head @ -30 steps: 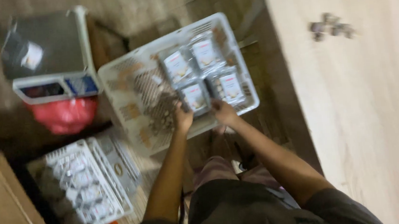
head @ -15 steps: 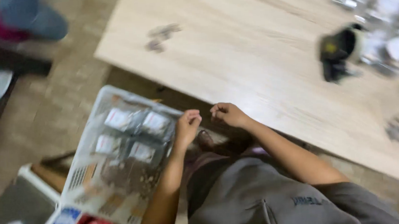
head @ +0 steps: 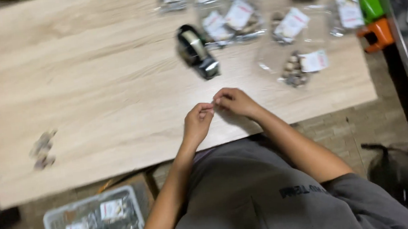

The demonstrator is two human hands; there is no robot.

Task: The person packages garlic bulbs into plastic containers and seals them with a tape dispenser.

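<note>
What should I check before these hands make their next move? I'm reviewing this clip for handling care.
1. Left hand and right hand over the wooden table, fingertips meeting: ok.
2. Anything pinched between the fingertips: cannot tell, too small and blurred.
3. Tape dispenser on the table just beyond the hands, nothing between: ok.
4. Labelled clear packets on the far right part of the table, apart from both hands: ok.
5. Small loose pile near the left edge, away from the hands: ok.
6. Plastic bin of packets on the floor below the table: ok.
</note>
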